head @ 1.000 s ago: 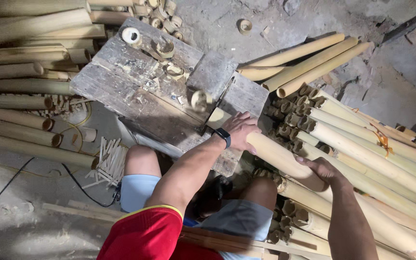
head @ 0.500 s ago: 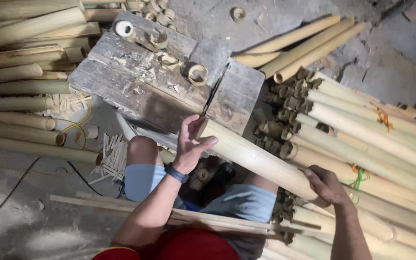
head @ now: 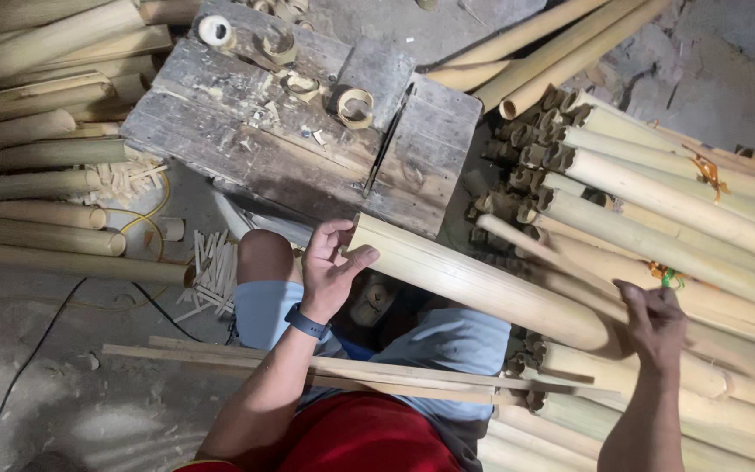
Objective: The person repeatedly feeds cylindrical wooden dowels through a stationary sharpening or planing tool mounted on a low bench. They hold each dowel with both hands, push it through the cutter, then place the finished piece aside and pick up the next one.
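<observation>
A thick pale bamboo pole [head: 482, 284] lies across my lap, its cut end toward the wooden bench [head: 246, 149]. My left hand [head: 329, 267], with a dark watch on the wrist, touches that cut end with its fingers spread. My right hand [head: 654, 319] grips the pole farther along, near the stack of bamboo poles [head: 657, 210] on my right. A long dark blade [head: 384, 144] stands in the gap in the bench top. Cut bamboo rings [head: 356, 105] lie on the bench.
More bamboo poles [head: 37, 175] lie stacked on the left. Short split sticks [head: 211, 262] and a yellow cable lie on the floor by my knee. Thin wooden slats [head: 308, 371] cross my legs. The floor is grey concrete.
The pole has slid back toward me, off the bench. My left hand has drawn back from the bench to the pole's cut end. My right hand has stayed on the pole.
</observation>
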